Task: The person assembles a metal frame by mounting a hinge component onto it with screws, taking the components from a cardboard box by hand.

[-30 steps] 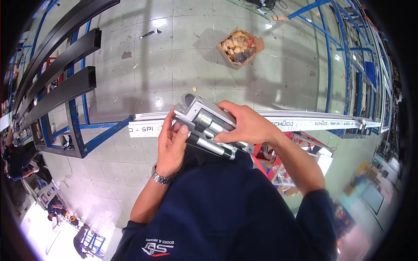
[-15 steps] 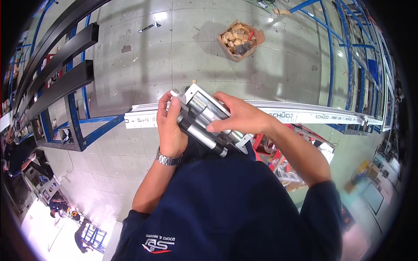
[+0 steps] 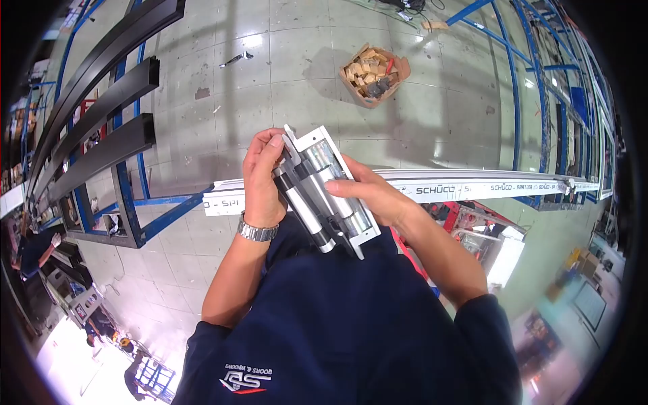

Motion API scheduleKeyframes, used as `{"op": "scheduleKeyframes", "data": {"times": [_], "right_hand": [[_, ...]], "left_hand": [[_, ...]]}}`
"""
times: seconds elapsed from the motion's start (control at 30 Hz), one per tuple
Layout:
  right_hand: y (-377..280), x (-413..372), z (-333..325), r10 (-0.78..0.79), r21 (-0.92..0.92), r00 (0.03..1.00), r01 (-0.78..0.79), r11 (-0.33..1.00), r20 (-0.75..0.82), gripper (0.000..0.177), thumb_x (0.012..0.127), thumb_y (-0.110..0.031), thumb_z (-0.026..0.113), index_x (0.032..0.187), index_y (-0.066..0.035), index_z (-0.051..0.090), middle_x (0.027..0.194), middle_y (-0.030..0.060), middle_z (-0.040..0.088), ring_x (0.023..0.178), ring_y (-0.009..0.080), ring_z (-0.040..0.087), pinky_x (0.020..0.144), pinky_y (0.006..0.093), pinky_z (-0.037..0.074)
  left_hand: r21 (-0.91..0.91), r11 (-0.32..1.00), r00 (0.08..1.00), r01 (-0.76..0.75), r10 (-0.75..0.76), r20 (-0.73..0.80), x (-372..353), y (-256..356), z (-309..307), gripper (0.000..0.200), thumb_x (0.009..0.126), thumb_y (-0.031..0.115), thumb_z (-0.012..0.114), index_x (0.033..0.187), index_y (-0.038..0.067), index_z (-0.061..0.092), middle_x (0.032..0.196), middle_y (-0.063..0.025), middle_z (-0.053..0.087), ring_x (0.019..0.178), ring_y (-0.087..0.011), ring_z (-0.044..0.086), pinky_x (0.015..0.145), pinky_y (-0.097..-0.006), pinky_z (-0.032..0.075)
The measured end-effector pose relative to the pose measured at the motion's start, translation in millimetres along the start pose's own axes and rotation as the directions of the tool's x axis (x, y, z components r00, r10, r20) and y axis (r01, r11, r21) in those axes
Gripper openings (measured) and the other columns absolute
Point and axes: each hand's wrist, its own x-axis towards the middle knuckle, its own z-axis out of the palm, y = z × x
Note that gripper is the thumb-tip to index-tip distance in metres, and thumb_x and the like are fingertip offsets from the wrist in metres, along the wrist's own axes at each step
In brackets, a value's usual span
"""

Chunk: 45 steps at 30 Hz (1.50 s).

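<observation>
In front of my chest I hold a door hinge (image 3: 329, 196), a silver cylindrical body with dark bands, set along a pale plate with angled ends. My left hand (image 3: 262, 177) is closed on its left side, thumb and fingertips at the upper left flange. From the right, my right hand (image 3: 375, 192) grips it, the thumb lying across the silver barrel and the other fingers hidden behind the plate. A second slimmer silver and black cylinder (image 3: 304, 209) runs along the hinge's left side. Behind both hands stretches a long white profile (image 3: 439, 192) with printed film.
Dark profiles (image 3: 128, 138) lie on a blue rack (image 3: 165, 226) at the left. A cardboard box (image 3: 370, 100) of wooden blocks stands on the floor ahead. Right of me is a red cart (image 3: 466, 226) with parts. Other people (image 3: 101, 324) are at the lower left.
The hinge has turned more upright, its plate now facing the camera more. Both hands still hold it, and the right hand has shifted slightly. The whole view has moved a little.
</observation>
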Motion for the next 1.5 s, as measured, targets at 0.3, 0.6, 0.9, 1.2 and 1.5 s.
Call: {"op": "scheduleKeyframes", "data": {"times": [0.3,0.6,0.9,1.2,1.5], "right_hand": [[-5.9,-0.3,-3.0,-0.014,-0.017,1.0,0.014,1.0,0.021,0.062,0.1,-0.028,0.068,0.15,-0.001,0.042,0.134,0.0123,0.06,0.117,0.0174,0.062,0.101,0.0342,0.051],[-52.2,76.9,-25.4,0.171,-0.61,0.985,-0.135,0.781,0.002,0.07,0.093,-0.045,0.073,0.141,0.002,0.055,0.124,0.0104,0.066,0.112,0.0155,0.061,0.096,0.0314,0.049],[-51.5,146.6,-41.2,0.257,-0.734,0.96,-0.098,0.672,0.108,0.062,0.09,-0.051,0.072,0.126,-0.001,0.067,0.117,0.0091,0.068,0.108,0.0164,0.061,0.097,0.033,0.046],[-31.3,186.0,-50.4,0.361,-0.892,0.914,0.002,0.452,0.185,0.061,0.087,-0.055,0.075,0.119,-0.003,0.069,0.099,0.0067,0.068,0.091,0.0172,0.062,0.08,0.0331,0.047],[-9.5,181.8,-50.2,0.387,-0.927,0.91,-0.005,0.374,0.151,0.066,0.085,-0.058,0.075,0.12,-0.003,0.068,0.102,0.0123,0.071,0.095,0.0245,0.066,0.081,0.0369,0.05]], "left_hand": [[0.057,0.997,0.998,-0.058,0.059,-0.023,9.1,-6.2,1.2,0.019,0.1,0.026,0.069,0.108,0.009,0.064,0.09,0.0061,0.059,0.077,-0.0018,0.047,0.069,-0.0198,0.036],[0.19,0.979,0.997,0.081,-0.076,-0.034,34.8,-1.9,-51.8,0.028,0.1,0.023,0.071,0.12,0.008,0.058,0.101,0.002,0.06,0.09,-0.0064,0.057,0.077,-0.0262,0.051],[0.2,0.96,0.977,0.198,-0.21,0.043,54.1,-5.4,-106.4,0.042,0.101,0.02,0.069,0.139,0.004,0.056,0.117,-0.003,0.064,0.104,-0.0126,0.064,0.092,-0.0321,0.054],[0.567,0.78,0.888,0.266,-0.427,0.171,70.3,-7.8,-148.7,0.041,0.093,0.011,0.078,0.13,0.0,0.066,0.101,-0.0012,0.068,0.083,-0.004,0.057,0.073,-0.0234,0.047],[0.639,0.742,0.862,0.203,-0.445,0.244,63.5,-26.2,-157.1,0.048,0.09,0.016,0.079,0.132,-0.003,0.066,0.106,-0.0124,0.074,0.087,-0.0145,0.064,0.078,-0.0306,0.052]]}}
